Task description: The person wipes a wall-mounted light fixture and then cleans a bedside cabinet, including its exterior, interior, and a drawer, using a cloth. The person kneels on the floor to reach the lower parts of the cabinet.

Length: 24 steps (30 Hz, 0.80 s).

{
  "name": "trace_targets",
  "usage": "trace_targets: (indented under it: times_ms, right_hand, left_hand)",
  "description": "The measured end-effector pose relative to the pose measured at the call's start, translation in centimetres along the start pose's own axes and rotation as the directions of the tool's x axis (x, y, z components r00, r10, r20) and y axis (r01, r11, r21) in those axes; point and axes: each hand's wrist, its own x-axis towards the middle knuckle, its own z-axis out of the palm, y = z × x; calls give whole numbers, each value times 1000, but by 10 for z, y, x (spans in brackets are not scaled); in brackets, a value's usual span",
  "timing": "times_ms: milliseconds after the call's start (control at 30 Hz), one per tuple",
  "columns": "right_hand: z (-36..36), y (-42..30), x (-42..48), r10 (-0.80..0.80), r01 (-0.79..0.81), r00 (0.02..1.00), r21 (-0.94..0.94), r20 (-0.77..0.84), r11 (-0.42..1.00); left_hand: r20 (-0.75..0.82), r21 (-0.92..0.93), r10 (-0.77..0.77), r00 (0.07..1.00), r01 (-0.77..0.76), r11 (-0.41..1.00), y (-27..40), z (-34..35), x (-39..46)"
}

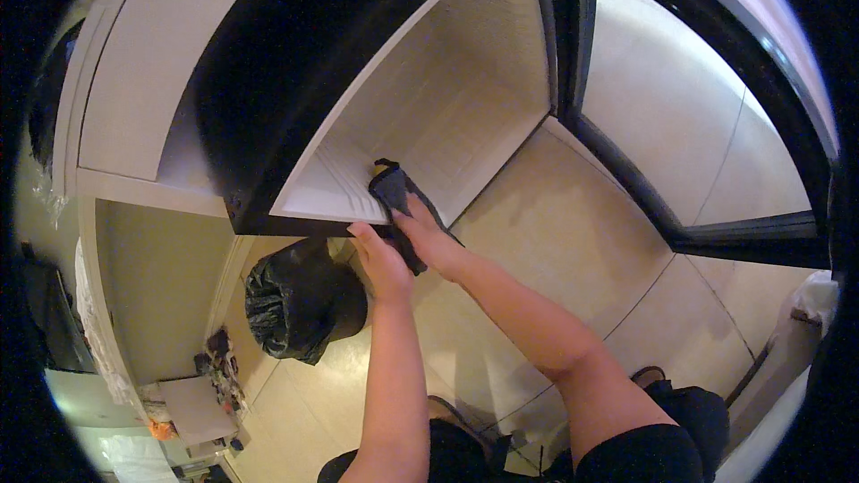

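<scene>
A refrigerator cabinet (463, 67) with a black outer shell and a white, ribbed liner stands open before me. My right hand (426, 235) presses a dark grey cloth (389, 182) against the liner near the cabinet's front edge. Part of the cloth hangs down over that edge. Close beside it, my left hand (386, 265) holds the black rim (315, 227), its thumb on top and its other fingers mostly hidden. The black-framed door with a glass pane (671, 107) is swung out to the right.
Below the rim, a bin lined with a black plastic bag (295, 302) stands on the tiled floor (523, 215). A white shelf unit (154, 184) is at the left, with a cardboard box (194, 409) and small clutter low down. My feet are at the bottom.
</scene>
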Motion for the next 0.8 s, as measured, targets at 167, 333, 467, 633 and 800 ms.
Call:
trace_targets:
  times_ms: [167, 333, 467, 633, 800]
  right_hand:
    - [4, 1, 8, -134, 136, 981, 0, -143, 991]
    - [-10, -29, 7, -84, 83, 996, 79, 12, 993]
    - [-25, -41, 39, -103, 89, 988, 119, 115, 989]
    - [-18, -73, 75, -58, 65, 996, -126, 60, 990]
    - [-29, -72, 52, 5, 6, 996, -120, 90, 993]
  left_hand:
    - [21, 16, 9, 1000, -10, 1000, -8, -3, 5]
    - [24, -89, 90, 996, -88, 992, -8, 1, 3]
    - [-56, 84, -128, 990, 132, 988, -5, 1, 0]
    - [-40, 203, -20, 999, 27, 979, -15, -13, 7]
    - [-10, 362, 116, 993, -104, 926, -13, -11, 9]
